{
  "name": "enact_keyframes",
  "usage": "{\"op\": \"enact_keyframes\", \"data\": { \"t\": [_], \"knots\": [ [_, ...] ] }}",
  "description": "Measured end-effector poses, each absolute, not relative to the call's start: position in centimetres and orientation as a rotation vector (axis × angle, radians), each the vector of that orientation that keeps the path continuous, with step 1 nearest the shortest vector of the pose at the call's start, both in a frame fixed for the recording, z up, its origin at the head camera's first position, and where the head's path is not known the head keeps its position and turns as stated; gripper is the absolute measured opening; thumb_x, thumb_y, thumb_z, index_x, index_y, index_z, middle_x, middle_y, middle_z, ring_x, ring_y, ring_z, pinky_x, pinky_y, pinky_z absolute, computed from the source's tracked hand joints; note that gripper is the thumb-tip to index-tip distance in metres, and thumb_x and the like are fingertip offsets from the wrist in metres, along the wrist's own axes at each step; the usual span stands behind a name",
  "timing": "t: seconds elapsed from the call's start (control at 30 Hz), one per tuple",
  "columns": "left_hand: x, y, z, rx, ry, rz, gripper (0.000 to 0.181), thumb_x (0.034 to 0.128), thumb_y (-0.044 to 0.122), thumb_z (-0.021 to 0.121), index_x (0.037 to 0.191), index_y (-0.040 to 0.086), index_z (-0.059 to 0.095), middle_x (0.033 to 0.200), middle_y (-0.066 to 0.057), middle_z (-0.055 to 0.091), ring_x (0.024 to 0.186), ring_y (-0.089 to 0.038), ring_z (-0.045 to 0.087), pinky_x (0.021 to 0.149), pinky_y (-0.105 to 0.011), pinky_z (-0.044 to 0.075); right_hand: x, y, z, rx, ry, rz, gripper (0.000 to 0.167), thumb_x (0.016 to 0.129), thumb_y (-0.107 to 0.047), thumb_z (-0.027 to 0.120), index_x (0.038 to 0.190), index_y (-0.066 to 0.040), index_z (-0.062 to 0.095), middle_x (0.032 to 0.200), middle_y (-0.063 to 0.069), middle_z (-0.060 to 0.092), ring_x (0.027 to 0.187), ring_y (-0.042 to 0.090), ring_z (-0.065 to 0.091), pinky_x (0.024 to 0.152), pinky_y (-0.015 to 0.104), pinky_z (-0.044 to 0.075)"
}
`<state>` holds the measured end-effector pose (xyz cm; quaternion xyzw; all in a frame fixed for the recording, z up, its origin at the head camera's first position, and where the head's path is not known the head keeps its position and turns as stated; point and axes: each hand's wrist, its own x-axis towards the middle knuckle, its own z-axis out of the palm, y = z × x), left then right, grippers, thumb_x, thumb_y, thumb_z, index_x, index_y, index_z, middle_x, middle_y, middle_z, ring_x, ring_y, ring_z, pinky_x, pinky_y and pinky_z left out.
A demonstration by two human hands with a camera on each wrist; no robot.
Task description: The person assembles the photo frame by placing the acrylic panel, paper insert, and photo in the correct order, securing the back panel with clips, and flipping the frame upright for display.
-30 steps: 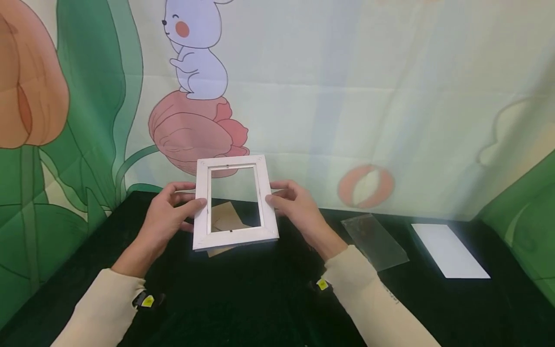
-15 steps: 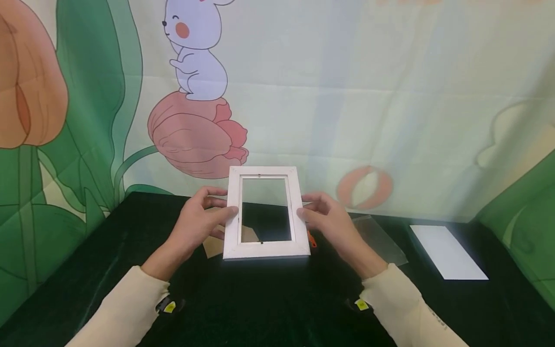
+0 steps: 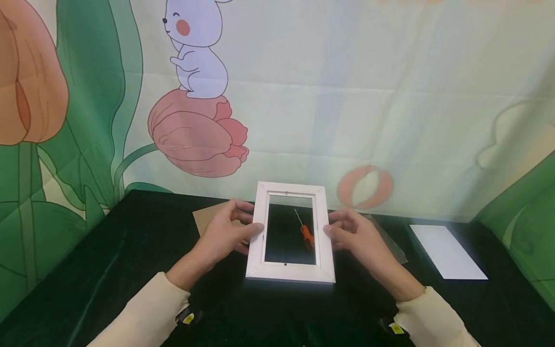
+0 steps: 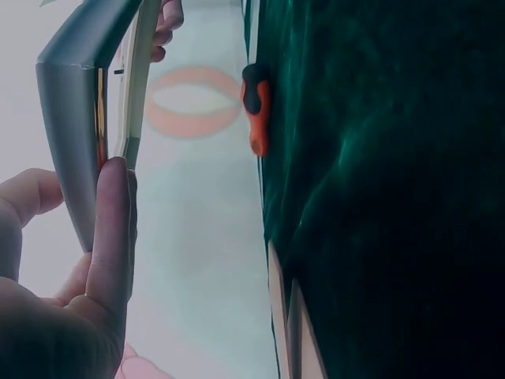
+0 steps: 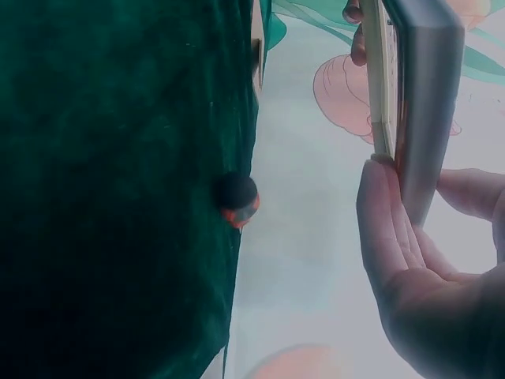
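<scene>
Shift rightward: seen in white frame (image 3: 288, 273), left hand (image 3: 225, 233) and right hand (image 3: 357, 233), from left of centre to just right of centre, and lower in the picture.
Backdrop (image 3: 295, 111): fills the upper part, with a printed rabbit (image 3: 201, 72) at upper left.
Dark cloth (image 3: 277, 313): spreads along the bottom of the picture.
White frame: held tilted at lower centre, apart from the dark cloth in both wrist views. Apparently at a carrying step; likely calls next for an even hold on both sides.
Left hand: pinches the left side of the white frame, with thumb in front and fingers behind.
Right hand: pinches the right side likewise.
White sheet (image 3: 448, 251): lies at lower right, same place as earlier.
Clear sheet (image 3: 389, 244): now mostly covered by right hand and forearm; earlier in plain sight.
Brown board (image 3: 205, 218): now shows behind left hand; earlier visible through the opening.
Orange screwdriver (image 3: 307, 235): now shows through the opening; earlier hidden.
Dark tab (image 3: 285, 264): sits on the bottom inner edge.
</scene>
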<state>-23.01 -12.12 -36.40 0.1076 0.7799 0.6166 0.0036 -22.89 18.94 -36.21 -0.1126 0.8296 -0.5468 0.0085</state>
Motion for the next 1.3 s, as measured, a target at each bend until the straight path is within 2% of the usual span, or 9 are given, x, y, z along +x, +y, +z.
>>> {"op": "enact_keyframes", "data": {
  "t": [0.3, 0.57, 0.8, 1.03, 1.3],
  "knots": [
    [-21.8, -11.3, -36.8, 0.33, 2.381, 1.908, 0.062, 0.0933, 0.012, 0.082, 0.145, 0.003, 0.049, 0.118, -0.018, 0.066, 0.085, -0.03, 0.076, 0.066, -0.044, 0.064, -21.8, 20.2, -36.4, -0.256, 2.587, -1.608, 0.058, 0.102, -0.032, 0.072, 0.146, -0.002, 0.049, 0.109, 0.013, 0.073, 0.089, 0.027, 0.076, 0.087, 0.044, 0.062],
    [-21.1, -11.8, -37.8, 0.369, 2.323, 1.885, 0.061, 0.0979, 0.015, 0.078, 0.147, -0.001, 0.045, 0.102, -0.016, 0.073, 0.079, -0.032, 0.078, 0.065, -0.045, 0.064, -21.2, 20.6, -37.2, -0.284, 2.496, -1.594, 0.065, 0.102, -0.031, 0.074, 0.151, -0.001, 0.043, 0.104, 0.014, 0.073, 0.081, 0.03, 0.076, 0.078, 0.042, 0.064],
    [-21.0, -12.4, -38.4, 0.376, 2.32, 1.869, 0.058, 0.098, 0.014, 0.078, 0.146, 0.001, 0.048, 0.102, -0.017, 0.071, 0.077, -0.032, 0.077, 0.065, -0.045, 0.064, -20.9, 20.3, -37.9, -0.342, 2.383, -1.606, 0.074, 0.101, -0.027, 0.076, 0.153, 0.006, 0.036, 0.104, 0.015, 0.073, 0.08, 0.033, 0.077, 0.074, 0.043, 0.064],
    [-21.4, -13.4, -38.6, 0.38, 2.319, 1.822, 0.063, 0.0973, 0.016, 0.079, 0.149, -0.001, 0.046, 0.103, -0.016, 0.073, 0.077, -0.032, 0.077, 0.066, -0.046, 0.064, -20.9, 19.5, -38.5, -0.361, 2.33, -1.623, 0.071, 0.101, -0.025, 0.075, 0.151, 0.008, 0.037, 0.106, 0.017, 0.073, 0.081, 0.034, 0.077, 0.074, 0.045, 0.064],
    [-21.7, -14.6, -39.2, 0.398, 2.293, 1.736, 0.066, 0.0979, 0.014, 0.077, 0.151, -0.001, 0.042, 0.103, -0.016, 0.073, 0.076, -0.035, 0.078, 0.064, -0.046, 0.064, -21.0, 18.9, -39.2, -0.379, 2.279, -1.595, 0.069, 0.101, -0.022, 0.076, 0.149, 0.009, 0.036, 0.1, 0.015, 0.073, 0.081, 0.034, 0.077, 0.073, 0.045, 0.065]
  ]
}}
